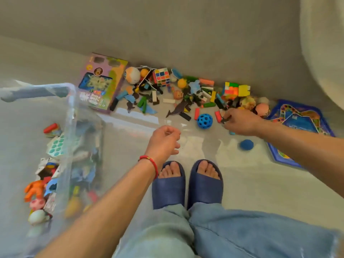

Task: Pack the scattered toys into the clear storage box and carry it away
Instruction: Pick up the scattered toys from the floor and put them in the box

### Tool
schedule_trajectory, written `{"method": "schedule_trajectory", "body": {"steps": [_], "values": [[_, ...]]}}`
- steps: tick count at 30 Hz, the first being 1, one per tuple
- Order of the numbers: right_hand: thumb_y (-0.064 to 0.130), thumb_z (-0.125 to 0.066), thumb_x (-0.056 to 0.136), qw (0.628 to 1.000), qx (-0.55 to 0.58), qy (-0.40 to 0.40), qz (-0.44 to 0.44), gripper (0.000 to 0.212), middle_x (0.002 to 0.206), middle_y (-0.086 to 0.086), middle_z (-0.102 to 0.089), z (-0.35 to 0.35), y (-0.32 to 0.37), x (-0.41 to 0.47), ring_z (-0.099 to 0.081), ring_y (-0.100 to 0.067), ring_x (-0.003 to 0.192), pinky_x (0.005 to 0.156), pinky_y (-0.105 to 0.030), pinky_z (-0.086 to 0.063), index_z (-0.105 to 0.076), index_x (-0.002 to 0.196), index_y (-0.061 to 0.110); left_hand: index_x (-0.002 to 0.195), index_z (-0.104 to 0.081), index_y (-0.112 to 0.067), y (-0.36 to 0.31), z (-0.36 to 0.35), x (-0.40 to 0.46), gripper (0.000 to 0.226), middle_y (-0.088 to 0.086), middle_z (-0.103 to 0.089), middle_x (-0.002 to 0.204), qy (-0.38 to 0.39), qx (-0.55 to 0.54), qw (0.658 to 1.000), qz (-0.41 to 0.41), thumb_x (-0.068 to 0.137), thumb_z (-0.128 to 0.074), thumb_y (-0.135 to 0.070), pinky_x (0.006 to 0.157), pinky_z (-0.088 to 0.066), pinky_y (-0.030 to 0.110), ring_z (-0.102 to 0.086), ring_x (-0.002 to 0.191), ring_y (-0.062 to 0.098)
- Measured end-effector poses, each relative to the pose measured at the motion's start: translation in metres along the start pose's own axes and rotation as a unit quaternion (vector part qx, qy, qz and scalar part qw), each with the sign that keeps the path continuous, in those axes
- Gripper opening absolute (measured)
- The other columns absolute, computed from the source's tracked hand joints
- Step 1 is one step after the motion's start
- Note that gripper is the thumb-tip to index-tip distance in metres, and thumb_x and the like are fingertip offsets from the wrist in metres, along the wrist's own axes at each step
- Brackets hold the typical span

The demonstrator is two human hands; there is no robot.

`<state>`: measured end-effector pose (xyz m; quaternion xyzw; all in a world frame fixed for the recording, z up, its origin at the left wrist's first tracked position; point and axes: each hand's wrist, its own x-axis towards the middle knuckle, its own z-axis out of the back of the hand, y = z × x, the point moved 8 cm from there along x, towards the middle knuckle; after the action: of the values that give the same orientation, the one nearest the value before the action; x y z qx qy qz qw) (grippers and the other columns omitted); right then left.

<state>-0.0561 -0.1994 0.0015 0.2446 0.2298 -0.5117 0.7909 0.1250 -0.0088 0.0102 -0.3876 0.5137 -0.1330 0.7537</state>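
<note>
Closest to me are my knees in light blue jeans (214,233) and my feet in navy slides (187,183), standing on the pale grey floor (251,183).

My left hand (164,141), red string bracelet (150,162) on the wrist, hangs over the floor just ahead of my toes with the fingers loosely curled and nothing in them.

Off to my left sits the clear storage box (69,116). It's see-through plastic with a bluish rim and rounded corner, and it's blurry at this angle. It's already partly filled: I can make out an orange figure (35,189), a red cylinder (50,128), a sheet of teal dots (56,146) and a whitish ball (38,216), plus a jumble I can't really identify.

My right hand (240,121) is stretched forward, fingers curled down on some small dark pieces at the edge of the toy pile (186,90). I can't tell exactly what it's pinching.

Just beside that hand is a blue holey ball (204,121), and a solid blue ball (246,144) lies nearer to me. A blue game board (301,116) lies flat under my right forearm.

Further out, the pile runs along the grey wall (167,34): two puzzle cubes (161,76), a stack of bright bricks (236,89), an orange-and-white ball (132,75), cardboard animal cutouts, and a purple toy package (101,82) at the left end.
</note>
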Motion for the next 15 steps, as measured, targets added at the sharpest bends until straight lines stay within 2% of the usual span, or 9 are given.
{"method": "schedule_trajectory", "body": {"steps": [2,5,8,10,12,15], "values": [[0.034,-0.062,0.091,0.999,-0.006,-0.023,0.029,0.042,0.128,-0.014,-0.058,-0.022,0.003,0.022,-0.057,-0.032,0.111,0.089,-0.040,-0.049,-0.052,0.126,0.013,0.096,-0.065,-0.014,0.010,-0.023,0.028,0.012,0.013,-0.066,0.107,0.008,0.001,1.000,0.028,0.096,-0.053,-0.014,0.075,-0.062,0.037,-0.068,0.091,0.027],[0.045,-0.068,0.088,0.996,0.015,-0.084,0.035,0.071,0.142,-0.013,-0.044,-0.044,0.012,0.054,-0.049,-0.034,0.128,0.101,-0.046,-0.047,-0.034,0.147,0.022,0.089,-0.062,-0.017,0.024,-0.046,0.062,0.012,0.013,-0.066,0.107,0.008,-0.004,0.999,0.048,0.095,-0.054,-0.012,0.076,-0.061,0.038,-0.067,0.089,0.027],[0.042,-0.070,0.087,0.993,0.029,-0.092,0.073,0.072,0.139,-0.010,-0.048,-0.066,0.024,0.076,-0.049,-0.033,0.125,0.101,-0.047,-0.047,-0.034,0.148,0.031,0.095,-0.061,-0.016,0.036,-0.062,0.084,0.006,0.013,-0.066,0.106,0.005,-0.027,0.998,0.056,0.096,-0.055,-0.013,0.074,-0.060,0.036,-0.067,0.084,0.023],[0.035,-0.072,0.085,0.988,0.069,-0.109,0.085,0.065,0.131,-0.009,-0.053,-0.075,0.026,0.076,-0.054,-0.031,0.118,0.097,-0.042,-0.048,-0.043,0.143,0.028,0.105,-0.060,-0.014,0.043,-0.068,0.091,0.011,0.014,-0.065,0.108,0.009,-0.050,0.997,0.066,0.094,-0.059,-0.016,0.076,-0.061,0.038,-0.068,0.085,0.022],[0.038,-0.073,0.082,0.973,0.145,-0.146,0.107,0.062,0.127,-0.005,-0.055,-0.076,0.030,0.057,-0.056,-0.024,0.112,0.093,-0.034,-0.046,-0.048,0.139,0.029,0.118,-0.057,-0.013,0.049,-0.074,0.095,0.028,0.014,-0.064,0.112,0.034,-0.096,0.991,0.088,0.093,-0.064,-0.023,0.080,-0.061,0.044,-0.069,0.094,0.025],[0.050,-0.070,0.085,0.940,0.262,-0.102,0.194,0.058,0.129,0.012,-0.057,-0.085,0.040,0.013,-0.053,-0.003,0.108,0.087,-0.014,-0.043,-0.051,0.137,0.033,0.125,-0.057,-0.011,0.054,-0.084,0.090,0.038,0.017,-0.064,0.117,0.094,-0.171,0.974,0.115,0.092,-0.068,-0.025,0.083,-0.059,0.054,-0.069,0.104,0.031]]}}
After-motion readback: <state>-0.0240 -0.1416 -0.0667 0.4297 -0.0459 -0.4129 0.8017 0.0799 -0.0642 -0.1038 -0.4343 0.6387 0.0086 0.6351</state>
